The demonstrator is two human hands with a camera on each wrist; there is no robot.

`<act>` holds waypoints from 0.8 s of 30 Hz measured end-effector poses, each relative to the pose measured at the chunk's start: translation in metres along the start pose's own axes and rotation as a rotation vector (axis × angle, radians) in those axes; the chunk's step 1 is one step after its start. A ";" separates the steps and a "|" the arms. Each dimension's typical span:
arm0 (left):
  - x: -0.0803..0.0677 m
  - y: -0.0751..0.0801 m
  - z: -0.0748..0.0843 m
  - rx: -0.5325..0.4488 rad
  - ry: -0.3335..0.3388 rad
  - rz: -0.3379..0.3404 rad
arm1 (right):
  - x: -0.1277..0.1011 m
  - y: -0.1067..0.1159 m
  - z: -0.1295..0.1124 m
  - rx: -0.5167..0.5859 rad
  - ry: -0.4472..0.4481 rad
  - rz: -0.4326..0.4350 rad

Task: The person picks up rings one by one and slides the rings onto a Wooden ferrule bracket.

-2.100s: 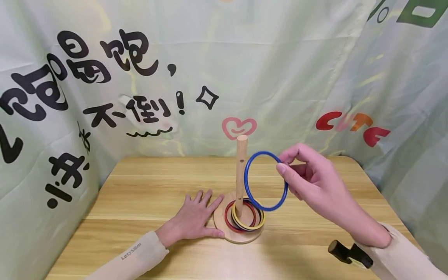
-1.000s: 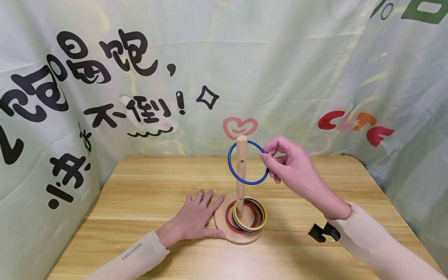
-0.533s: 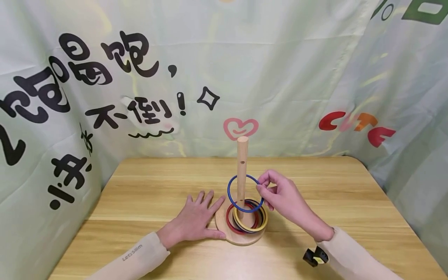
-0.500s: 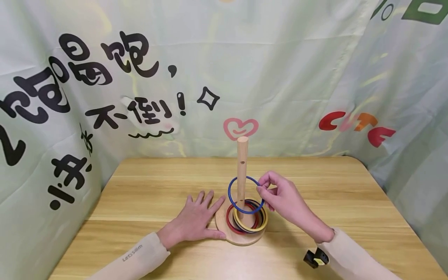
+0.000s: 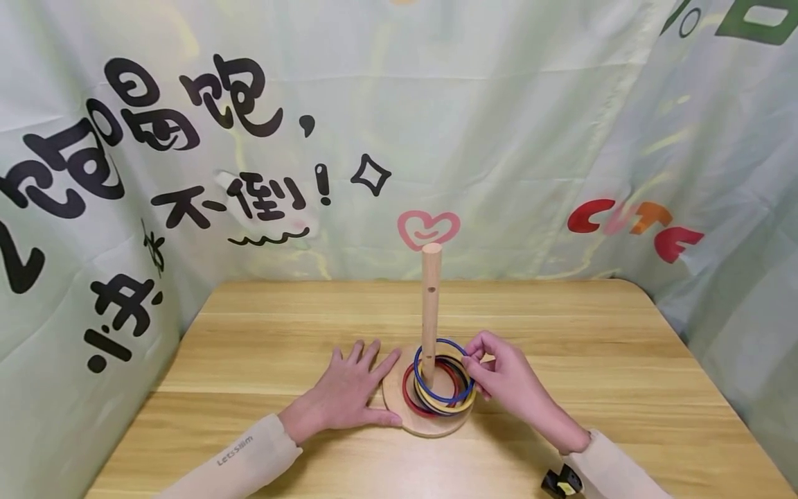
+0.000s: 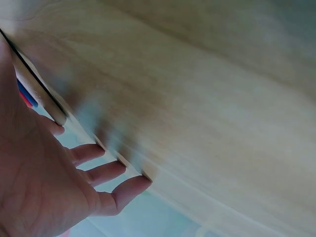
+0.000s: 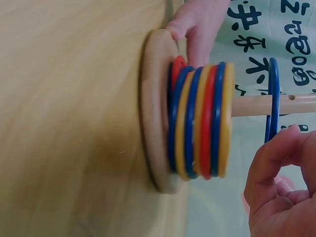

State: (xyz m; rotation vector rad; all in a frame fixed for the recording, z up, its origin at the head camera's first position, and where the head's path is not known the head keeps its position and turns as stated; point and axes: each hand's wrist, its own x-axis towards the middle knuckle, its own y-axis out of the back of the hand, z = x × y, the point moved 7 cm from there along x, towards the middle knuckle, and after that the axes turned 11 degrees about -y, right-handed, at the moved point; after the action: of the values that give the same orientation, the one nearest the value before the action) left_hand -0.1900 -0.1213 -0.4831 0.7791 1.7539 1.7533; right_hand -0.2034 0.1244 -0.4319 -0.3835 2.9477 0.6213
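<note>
A wooden post point(image 5: 431, 298) rises from a round wooden base point(image 5: 427, 426). In the right wrist view, a stack of blue, yellow and red rings point(image 7: 212, 118) circles its foot. My right hand point(image 5: 514, 384) pinches a single blue ring point(image 7: 275, 84) between thumb and fingers. That ring goes around the post, slightly tilted, with a gap between it and the top yellow ring point(image 7: 227, 118). My left hand point(image 5: 346, 395) lies spread on the tabletop, its thumb and index finger at the left rim of the base; the left wrist view shows its fingers extended.
The light wooden table point(image 5: 280, 312) carries the ring stand near its middle. Printed cloth curtains point(image 5: 499, 125) with black characters and a pink heart hang behind and at both sides. A small black device point(image 5: 561, 482) sits by the right sleeve.
My right hand has brought the blue ring leftward from beside the post, over its top, and down around it towards the stack. My left hand has stayed in place.
</note>
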 end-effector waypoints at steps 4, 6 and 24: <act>-0.001 0.000 -0.001 0.012 0.008 -0.001 | -0.001 -0.001 0.009 0.002 -0.020 0.008; -0.001 0.000 -0.001 0.014 0.008 -0.001 | -0.002 -0.002 0.013 -0.003 -0.034 0.007; 0.000 0.003 0.002 -0.049 0.008 -0.043 | -0.014 0.007 0.032 -0.122 0.027 0.086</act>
State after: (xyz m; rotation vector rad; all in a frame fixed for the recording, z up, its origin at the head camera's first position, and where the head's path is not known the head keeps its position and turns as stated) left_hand -0.1888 -0.1202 -0.4802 0.7087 1.7136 1.7669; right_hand -0.1896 0.1466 -0.4561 -0.2796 2.9740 0.8158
